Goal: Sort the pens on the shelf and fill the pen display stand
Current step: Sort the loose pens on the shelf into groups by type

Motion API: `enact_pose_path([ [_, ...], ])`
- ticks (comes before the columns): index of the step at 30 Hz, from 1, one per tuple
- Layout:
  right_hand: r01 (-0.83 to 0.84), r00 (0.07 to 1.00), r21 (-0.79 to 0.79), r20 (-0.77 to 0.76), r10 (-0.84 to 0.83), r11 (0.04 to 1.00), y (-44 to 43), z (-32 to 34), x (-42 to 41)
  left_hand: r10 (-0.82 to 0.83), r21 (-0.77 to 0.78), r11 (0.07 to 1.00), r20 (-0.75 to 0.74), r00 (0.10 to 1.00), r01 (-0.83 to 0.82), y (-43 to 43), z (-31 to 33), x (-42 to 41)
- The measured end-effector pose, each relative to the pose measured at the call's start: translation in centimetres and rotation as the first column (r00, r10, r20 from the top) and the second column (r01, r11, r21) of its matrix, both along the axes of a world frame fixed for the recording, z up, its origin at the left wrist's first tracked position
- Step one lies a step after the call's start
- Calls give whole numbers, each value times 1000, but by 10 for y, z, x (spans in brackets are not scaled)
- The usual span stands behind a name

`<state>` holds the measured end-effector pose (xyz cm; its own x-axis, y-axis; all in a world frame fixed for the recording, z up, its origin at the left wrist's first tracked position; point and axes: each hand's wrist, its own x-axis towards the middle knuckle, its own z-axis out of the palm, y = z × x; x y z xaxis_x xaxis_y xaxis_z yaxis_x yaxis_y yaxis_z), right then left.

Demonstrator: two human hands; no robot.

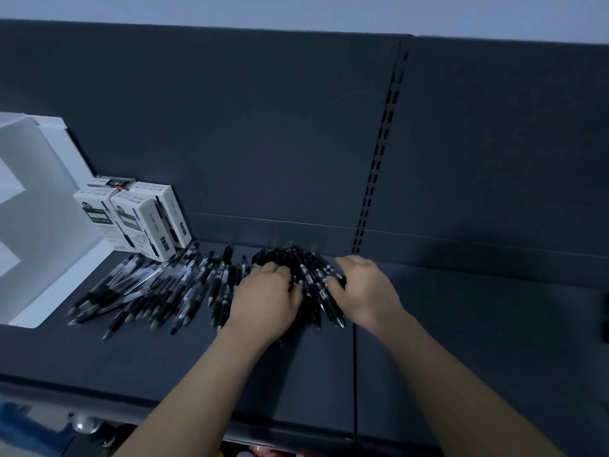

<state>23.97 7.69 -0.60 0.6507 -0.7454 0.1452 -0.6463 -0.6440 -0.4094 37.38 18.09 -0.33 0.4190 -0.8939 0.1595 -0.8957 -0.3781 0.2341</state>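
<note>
Left hand (pixel 267 291) curled over bundle of black pens (pixel 309 278), gripping from 9 o'clock side. Right hand (pixel 365 288) curled round same bundle from 3 o'clock. I judge two-sided squeeze meant to square fanned pens into one stack for lifting. Bundle lies mid-shelf (pixel 461 324), long axes roughly 6-to-12, tips seemingly toward me at 6. Loose pens (pixel 158 285) at 9 o'clock, slanting 7-to-1. Display stand (pixel 39 209) farther out at 9, white boxes (pixel 141 219) at 10.

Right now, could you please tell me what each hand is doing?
Left hand: fingers curled round the bunch of black pens.
Right hand: gripping the same bunch from its other side.
</note>
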Motion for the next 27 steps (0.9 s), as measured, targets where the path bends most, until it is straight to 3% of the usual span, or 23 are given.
enact_pose_path([
  [7,53,994,-68,-95,-59,996,20,15,-77,-203,-103,973,31,979,205,-6,14,-68],
  [13,200,971,-74,-121,-207,977,17,17,-172,-369,-91,924,47,928,371,-27,22,-152],
  [19,265,947,-70,-171,-273,962,-4,14,-290,-447,-92,892,-37,894,442,-63,12,-261],
  [27,353,908,-32,-230,-351,935,-50,-4,-436,-539,16,837,-145,830,547,-120,-21,-395],
])
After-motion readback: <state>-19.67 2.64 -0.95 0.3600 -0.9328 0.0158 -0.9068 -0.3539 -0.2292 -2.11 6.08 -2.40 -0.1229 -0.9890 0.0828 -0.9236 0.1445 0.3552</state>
